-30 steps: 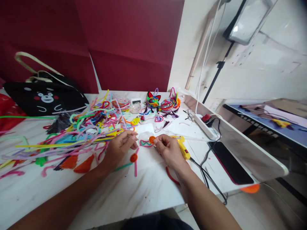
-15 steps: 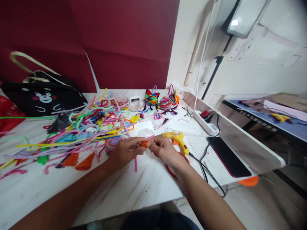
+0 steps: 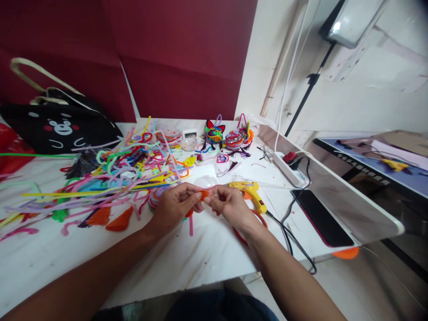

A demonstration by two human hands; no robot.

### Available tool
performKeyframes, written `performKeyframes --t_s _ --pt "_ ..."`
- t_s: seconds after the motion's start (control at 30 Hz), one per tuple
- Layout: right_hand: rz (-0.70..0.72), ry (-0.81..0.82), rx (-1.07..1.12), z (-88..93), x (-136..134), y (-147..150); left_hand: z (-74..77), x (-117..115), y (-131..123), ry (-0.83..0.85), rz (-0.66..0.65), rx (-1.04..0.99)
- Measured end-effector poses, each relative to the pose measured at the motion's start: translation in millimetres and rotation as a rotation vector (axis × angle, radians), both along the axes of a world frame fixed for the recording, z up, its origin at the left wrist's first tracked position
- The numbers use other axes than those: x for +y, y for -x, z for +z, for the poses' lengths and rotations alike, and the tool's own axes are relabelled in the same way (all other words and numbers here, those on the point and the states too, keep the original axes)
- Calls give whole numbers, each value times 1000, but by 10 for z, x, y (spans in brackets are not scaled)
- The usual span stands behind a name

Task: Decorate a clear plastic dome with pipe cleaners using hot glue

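Between my two hands is a small orange coil of pipe cleaner (image 3: pixel 203 195), pinched from both sides. My left hand (image 3: pixel 177 203) is closed, thumb and fingers on the coil's left part. My right hand (image 3: pixel 230 205) closes on its right end, thumb against the fingers. Part of the coil is hidden by the fingertips. Just beyond my hands lies a clear plastic dome (image 3: pixel 206 181). A yellow glue gun (image 3: pixel 250 192) rests right of my right hand, and a pipe-cleaner-wrapped ball (image 3: pixel 155 196) sits by my left. A pink pipe cleaner (image 3: pixel 191 226) shows under my hands.
Many loose pipe cleaners (image 3: pixel 113 183) are heaped on the left. Finished colourful ornaments (image 3: pixel 214 133) stand at the back. A white power strip (image 3: pixel 289 169), black cables and a phone (image 3: pixel 324 218) lie on the right. A black bag (image 3: pixel 60 129) leans at the back left.
My fingers have shifted slightly on the orange coil, and more of it shows between them. The whole view has turned a little; the things on the table stay in place.
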State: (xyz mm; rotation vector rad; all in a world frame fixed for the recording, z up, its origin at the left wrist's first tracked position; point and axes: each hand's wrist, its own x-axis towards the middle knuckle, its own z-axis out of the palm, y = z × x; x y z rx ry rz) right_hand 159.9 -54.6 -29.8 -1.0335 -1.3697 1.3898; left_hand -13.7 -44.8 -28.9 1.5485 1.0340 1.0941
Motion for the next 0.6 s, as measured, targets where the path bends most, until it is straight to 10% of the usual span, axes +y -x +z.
performKeyframes --t_s 0.6 --pt "-20 -95 -83 -119 60 40 -128 42 21 -79 14 63"
